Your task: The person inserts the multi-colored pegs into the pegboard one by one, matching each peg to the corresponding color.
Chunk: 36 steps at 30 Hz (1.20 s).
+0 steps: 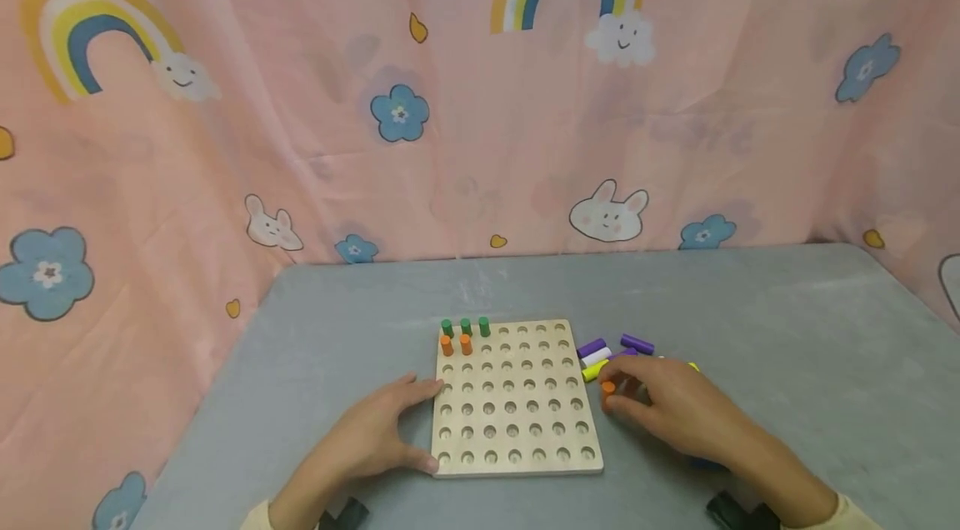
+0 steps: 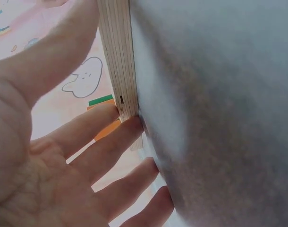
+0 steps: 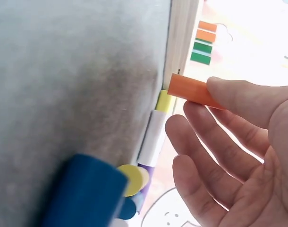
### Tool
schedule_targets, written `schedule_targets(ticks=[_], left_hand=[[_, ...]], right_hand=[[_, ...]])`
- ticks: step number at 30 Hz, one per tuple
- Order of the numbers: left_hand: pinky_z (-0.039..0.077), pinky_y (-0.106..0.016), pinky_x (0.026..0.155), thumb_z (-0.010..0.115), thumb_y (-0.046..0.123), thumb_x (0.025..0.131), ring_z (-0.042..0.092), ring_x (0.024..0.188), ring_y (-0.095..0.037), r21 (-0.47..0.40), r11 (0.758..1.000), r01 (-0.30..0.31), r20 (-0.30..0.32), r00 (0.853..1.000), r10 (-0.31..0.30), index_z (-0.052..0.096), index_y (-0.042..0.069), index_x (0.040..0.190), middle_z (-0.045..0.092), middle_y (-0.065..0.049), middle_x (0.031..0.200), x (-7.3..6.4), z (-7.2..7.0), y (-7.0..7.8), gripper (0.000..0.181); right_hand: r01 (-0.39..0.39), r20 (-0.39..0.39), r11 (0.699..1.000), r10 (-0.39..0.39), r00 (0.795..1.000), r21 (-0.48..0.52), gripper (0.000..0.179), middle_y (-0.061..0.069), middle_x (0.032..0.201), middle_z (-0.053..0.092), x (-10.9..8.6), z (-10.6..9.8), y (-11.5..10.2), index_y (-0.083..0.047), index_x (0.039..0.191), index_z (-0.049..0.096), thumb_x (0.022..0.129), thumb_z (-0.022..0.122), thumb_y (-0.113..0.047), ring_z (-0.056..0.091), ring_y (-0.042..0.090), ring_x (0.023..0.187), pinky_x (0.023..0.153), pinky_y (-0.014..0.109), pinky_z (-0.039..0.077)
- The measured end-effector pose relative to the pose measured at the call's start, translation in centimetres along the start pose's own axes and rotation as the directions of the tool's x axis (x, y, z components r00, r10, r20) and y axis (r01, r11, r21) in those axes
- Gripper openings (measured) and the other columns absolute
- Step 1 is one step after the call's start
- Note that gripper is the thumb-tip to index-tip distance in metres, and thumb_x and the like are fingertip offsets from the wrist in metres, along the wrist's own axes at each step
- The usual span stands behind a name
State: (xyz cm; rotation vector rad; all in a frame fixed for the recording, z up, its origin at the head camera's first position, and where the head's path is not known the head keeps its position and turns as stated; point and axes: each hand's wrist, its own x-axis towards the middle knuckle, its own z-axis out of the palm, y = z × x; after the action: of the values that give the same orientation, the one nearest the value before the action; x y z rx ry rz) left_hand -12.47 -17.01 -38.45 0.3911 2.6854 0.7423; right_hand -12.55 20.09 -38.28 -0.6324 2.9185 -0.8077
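A square wooden pegboard (image 1: 517, 397) with rows of round holes lies on the table. Three green pegs (image 1: 483, 327) stand in its far row from the left corner, and two orange pegs (image 1: 466, 345) in the row below. My left hand (image 1: 375, 430) touches the board's left edge with thumb and fingers spread; the left wrist view has its fingertips (image 2: 131, 124) against the board's side (image 2: 118, 56). Just right of the board, my right hand (image 1: 667, 397) pinches an orange peg (image 3: 193, 90) between thumb and fingers, above the table.
Loose purple (image 1: 637, 343), white (image 1: 596, 357) and yellow pegs (image 1: 595, 371) lie right of the board, partly hidden by the right hand. A blue peg (image 3: 85, 194) is close in the right wrist view. A pink patterned curtain (image 1: 465, 163) hangs behind the grey table (image 1: 360, 305).
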Motion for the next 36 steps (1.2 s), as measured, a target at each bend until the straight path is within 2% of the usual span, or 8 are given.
schedule_targets(ticks=[4, 13, 16, 20, 23, 28, 36], left_hand=[[0.034, -0.066, 0.111, 0.094, 0.043, 0.053, 0.040, 0.143, -0.043, 0.009, 1.000, 0.002, -0.007, 1.000, -0.002, 0.056, 0.024, 0.142, 0.046, -0.015, 0.153, 0.0, 0.0, -0.1, 0.098], [0.034, -0.065, 0.112, 0.092, 0.045, 0.055, 0.037, 0.146, -0.039, 0.016, 0.999, -0.030, 0.008, 1.000, 0.030, 0.054, 0.025, 0.144, 0.047, -0.008, 0.154, 0.2, 0.2, -0.2, 0.099], [0.033, -0.065, 0.112, 0.092, 0.044, 0.055, 0.037, 0.146, -0.039, 0.019, 0.999, -0.030, 0.011, 1.000, 0.030, 0.053, 0.024, 0.144, 0.047, -0.008, 0.154, 0.2, 0.2, -0.2, 0.099], [0.034, -0.067, 0.111, 0.093, 0.044, 0.056, 0.038, 0.145, -0.041, 0.030, 1.000, 0.003, 0.017, 1.000, -0.004, 0.053, 0.027, 0.144, 0.044, -0.013, 0.155, 0.2, 0.1, -0.1, 0.098], [0.034, -0.066, 0.111, 0.093, 0.044, 0.057, 0.038, 0.144, -0.041, 0.028, 0.999, 0.016, 0.020, 1.000, -0.016, 0.052, 0.027, 0.142, 0.044, -0.014, 0.155, 0.2, 0.2, -0.2, 0.096], [0.038, -0.058, 0.113, 0.093, 0.043, 0.058, 0.044, 0.142, -0.033, 0.011, 1.000, -0.025, 0.012, 1.000, 0.025, 0.052, 0.025, 0.138, 0.051, -0.005, 0.150, 0.0, 0.1, -0.5, 0.092], [0.041, -0.056, 0.111, 0.093, 0.045, 0.058, 0.048, 0.139, -0.031, 0.008, 0.999, -0.047, -0.006, 0.999, 0.047, 0.052, 0.023, 0.137, 0.053, -0.003, 0.146, 0.0, 0.1, -0.6, 0.091]], right_hand=[[0.000, -0.003, 1.000, 0.000, 1.000, -0.010, 0.015, -0.022, 0.087, 0.064, 0.5, -0.3, -0.6, -0.029, 0.102, 0.068, 0.088, 0.075, -0.030, 0.058, -0.005, 0.079, 0.063, 0.020, 0.046], [0.007, 0.006, 1.000, -0.007, 1.000, -0.010, 0.018, -0.021, 0.091, 0.065, 2.6, -1.0, -2.6, -0.026, 0.107, 0.070, 0.089, 0.074, -0.029, 0.059, -0.002, 0.083, 0.071, 0.026, 0.051], [0.045, 0.001, 0.999, -0.045, 0.999, 0.013, 0.018, -0.022, 0.089, 0.066, 3.3, -0.8, -3.2, -0.025, 0.107, 0.070, 0.089, 0.074, -0.028, 0.059, -0.003, 0.082, 0.074, 0.028, 0.052], [0.090, 0.002, 0.996, -0.090, 0.996, 0.028, 0.019, -0.021, 0.094, 0.067, 4.2, -0.5, -3.9, -0.023, 0.108, 0.070, 0.090, 0.074, -0.027, 0.061, -0.003, 0.084, 0.074, 0.027, 0.053], [0.081, 0.015, 0.996, -0.082, 0.997, 0.035, 0.020, -0.019, 0.096, 0.067, 4.8, -0.2, -4.4, -0.022, 0.109, 0.070, 0.090, 0.074, -0.026, 0.062, -0.001, 0.085, 0.071, 0.025, 0.052], [0.074, 0.052, 0.996, -0.077, 0.996, 0.055, 0.020, -0.016, 0.095, 0.069, 6.0, 0.2, -5.5, -0.021, 0.110, 0.070, 0.091, 0.073, -0.027, 0.063, 0.003, 0.086, 0.070, 0.025, 0.050], [0.099, 0.088, 0.995, -0.100, 0.991, 0.015, 0.020, -0.012, 0.097, 0.070, 8.2, 0.4, -6.8, -0.019, 0.111, 0.070, 0.092, 0.072, -0.026, 0.063, 0.006, 0.088, 0.073, 0.028, 0.051]])
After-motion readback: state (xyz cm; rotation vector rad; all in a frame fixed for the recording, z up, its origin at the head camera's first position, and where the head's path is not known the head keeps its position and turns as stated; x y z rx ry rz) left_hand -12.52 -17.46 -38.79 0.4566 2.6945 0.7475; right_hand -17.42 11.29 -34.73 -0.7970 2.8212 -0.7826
